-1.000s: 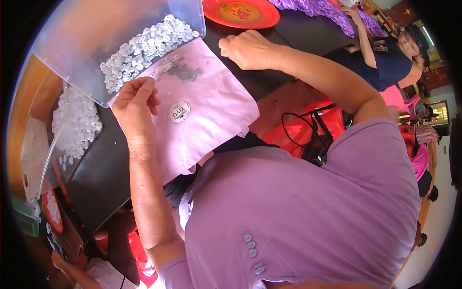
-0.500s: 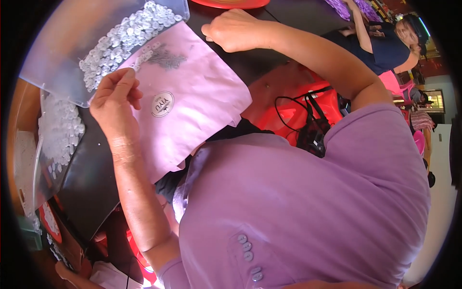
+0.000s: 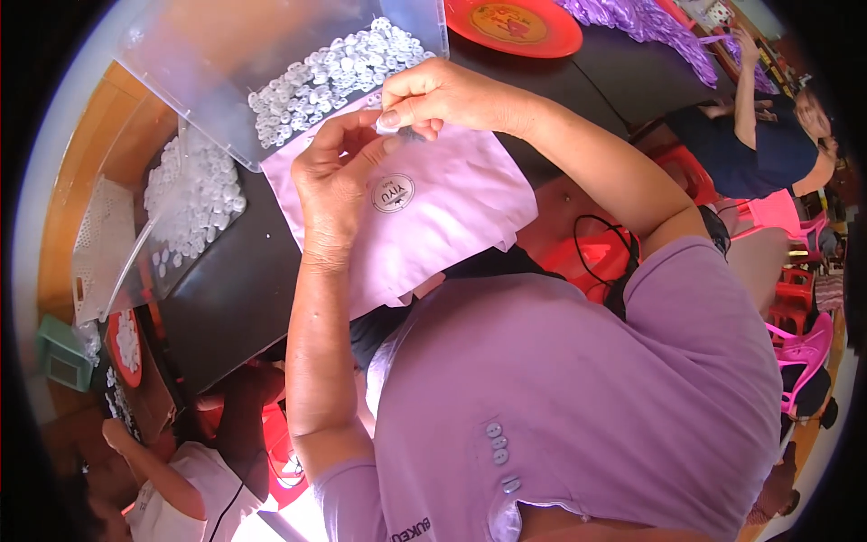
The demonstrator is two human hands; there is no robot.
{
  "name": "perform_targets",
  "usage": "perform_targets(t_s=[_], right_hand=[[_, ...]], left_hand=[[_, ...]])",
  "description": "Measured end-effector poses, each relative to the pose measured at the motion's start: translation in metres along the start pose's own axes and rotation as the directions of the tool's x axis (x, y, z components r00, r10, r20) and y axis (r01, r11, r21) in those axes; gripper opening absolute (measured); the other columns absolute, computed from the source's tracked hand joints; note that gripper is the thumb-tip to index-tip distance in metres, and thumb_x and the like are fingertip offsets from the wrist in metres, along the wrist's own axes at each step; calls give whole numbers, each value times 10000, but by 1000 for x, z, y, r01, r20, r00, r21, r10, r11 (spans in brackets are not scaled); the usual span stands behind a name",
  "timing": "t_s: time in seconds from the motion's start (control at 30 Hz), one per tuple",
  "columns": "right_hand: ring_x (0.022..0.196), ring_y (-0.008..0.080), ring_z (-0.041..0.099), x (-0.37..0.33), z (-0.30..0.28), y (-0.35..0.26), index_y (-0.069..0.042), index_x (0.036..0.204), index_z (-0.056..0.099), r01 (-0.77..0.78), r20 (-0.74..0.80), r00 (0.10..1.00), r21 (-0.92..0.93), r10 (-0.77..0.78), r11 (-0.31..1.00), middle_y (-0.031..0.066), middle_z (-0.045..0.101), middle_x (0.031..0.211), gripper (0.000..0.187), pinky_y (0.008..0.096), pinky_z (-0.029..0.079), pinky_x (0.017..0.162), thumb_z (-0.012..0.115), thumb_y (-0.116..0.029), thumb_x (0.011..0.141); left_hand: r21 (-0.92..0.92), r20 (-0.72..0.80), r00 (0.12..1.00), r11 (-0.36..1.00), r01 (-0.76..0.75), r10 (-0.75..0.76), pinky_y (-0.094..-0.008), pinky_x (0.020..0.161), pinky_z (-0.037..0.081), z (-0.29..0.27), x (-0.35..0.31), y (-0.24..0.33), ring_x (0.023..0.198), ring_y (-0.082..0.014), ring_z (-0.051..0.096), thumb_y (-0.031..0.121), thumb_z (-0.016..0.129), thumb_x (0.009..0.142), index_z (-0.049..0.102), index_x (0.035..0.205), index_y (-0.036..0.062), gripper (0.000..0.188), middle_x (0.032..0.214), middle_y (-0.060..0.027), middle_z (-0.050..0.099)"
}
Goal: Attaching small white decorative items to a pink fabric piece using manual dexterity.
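Note:
My left hand [image 3: 336, 172] and my right hand [image 3: 432, 98] meet over a pink cloth [image 3: 452, 194] with a round printed mark. Between their pinched fingertips is a small white plastic piece [image 3: 388, 124]. Fingers cover most of it, so its exact shape is hidden. Just beyond my hands, a clear plastic tub [image 3: 217, 108] holds a heap of small white round pieces [image 3: 334, 77]. A few grey slivers on the cloth show beside my fingertips, mostly hidden by my right hand.
A clear bag of white pieces [image 3: 194, 194] lies left on the dark table [image 3: 235, 289]. A red plate [image 3: 515, 27] and purple strands [image 3: 641, 32] are at the back. Co-workers sit at the lower left and upper right. A red stool [image 3: 587, 253] stands beside me.
My right hand has come in from the right to meet my left hand's fingertips over the cloth. The whole view has shifted, so the tub and cloth appear farther right.

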State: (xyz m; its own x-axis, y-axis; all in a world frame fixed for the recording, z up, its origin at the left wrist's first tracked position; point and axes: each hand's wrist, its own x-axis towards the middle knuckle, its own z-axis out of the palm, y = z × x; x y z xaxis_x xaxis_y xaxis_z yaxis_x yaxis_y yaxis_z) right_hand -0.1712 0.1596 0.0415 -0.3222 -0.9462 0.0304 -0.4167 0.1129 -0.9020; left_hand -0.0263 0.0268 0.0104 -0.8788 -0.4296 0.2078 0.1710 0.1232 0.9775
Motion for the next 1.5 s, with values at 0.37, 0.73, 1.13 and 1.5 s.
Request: perform_targets(t_s=[0.37, 0.73, 1.13, 1.5], right_hand=[[511, 62, 529, 15, 9, 2, -38, 816, 655, 21, 3, 1000, 251, -23, 968, -7, 573, 601, 235, 205, 356, 478, 635, -258, 897], [529, 73, 544, 14, 22, 7, -44, 846, 653, 40, -65, 998, 356, -18, 934, -10, 566, 623, 252, 210, 387, 497, 629, -287, 906], [634, 150, 577, 26, 26, 23, -23, 821, 593, 232, -197, 935, -283, -294, 930, 42, 594, 668, 122, 306, 454, 600, 644, -131, 840], [549, 81, 523, 24, 20, 26, -26, 792, 623, 133, -376, 922, 89, -90, 987, 14, 575, 612, 120, 259, 420, 528, 655, -133, 837]], left_hand=[[18, -120, 980, 987, -160, 161, -183, 506, 402, -2, 0, 0, 633, -39, 528, 2, 787, 733, 633, 968, 0, 281, 747, 4, 617], [126, -192, 935, 952, -279, 300, -183, 527, 418, -1, 1, 2, 593, -41, 514, -33, 779, 725, 635, 901, 6, 231, 724, 5, 607], [742, -527, 524, 663, -100, 669, -219, 489, 416, -110, 2, 137, 563, -119, 544, 59, 785, 716, 665, 854, -21, 199, 710, -59, 624], [671, 136, 909, 638, -378, 394, -300, 578, 479, -27, 11, 10, 645, -180, 599, 0, 712, 744, 654, 814, 17, 92, 781, -84, 603]])
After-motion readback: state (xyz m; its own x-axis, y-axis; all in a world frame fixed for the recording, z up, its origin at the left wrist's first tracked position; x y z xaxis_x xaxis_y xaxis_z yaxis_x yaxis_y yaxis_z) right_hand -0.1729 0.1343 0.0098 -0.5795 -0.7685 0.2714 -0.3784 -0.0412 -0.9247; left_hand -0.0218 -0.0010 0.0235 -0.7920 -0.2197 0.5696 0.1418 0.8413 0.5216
